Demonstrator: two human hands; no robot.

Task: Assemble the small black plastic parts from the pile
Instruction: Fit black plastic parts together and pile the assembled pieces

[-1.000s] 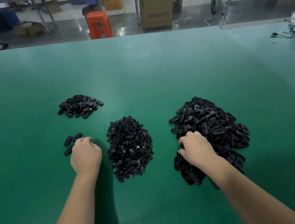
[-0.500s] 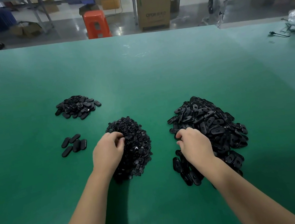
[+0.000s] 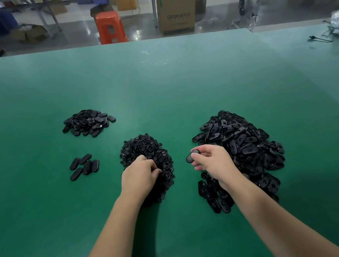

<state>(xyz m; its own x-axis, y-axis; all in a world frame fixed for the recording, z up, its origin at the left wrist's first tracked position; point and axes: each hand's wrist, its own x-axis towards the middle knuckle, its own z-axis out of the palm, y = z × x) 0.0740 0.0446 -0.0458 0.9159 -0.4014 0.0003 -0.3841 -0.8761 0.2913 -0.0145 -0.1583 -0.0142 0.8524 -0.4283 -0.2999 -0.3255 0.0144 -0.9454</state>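
The right hand [image 3: 214, 161] pinches one black oval piece [image 3: 192, 156] between its thumb and fingertips and holds it up just beside the big pile of oval pieces [image 3: 240, 144], out over the green table [image 3: 157, 82]. The left hand [image 3: 140, 177] is dug into the middle pile of small round bits [image 3: 145, 151] with its fingers curled down. It looks like it is picking at a bit, but the fingers hide it, so I cannot tell if it holds one. The oval piece looks hard, smooth and very light, so it should not bend, but it could slip or flick away if it is squeezed on its shiny faces. Holding it by its thin edges, as the right hand does, looks like the safe way, and it leaves the flat face free for the other bit to go in. The round bits look tiny and tangled, so I think one has to be teased out with the fingertips. To the left lie a few single ovals in a loose group [image 3: 84, 166], well apart from the hands. Farther back sits a small heap of ovals [image 3: 88, 122], maybe the ones that are done, though I cannot be sure.
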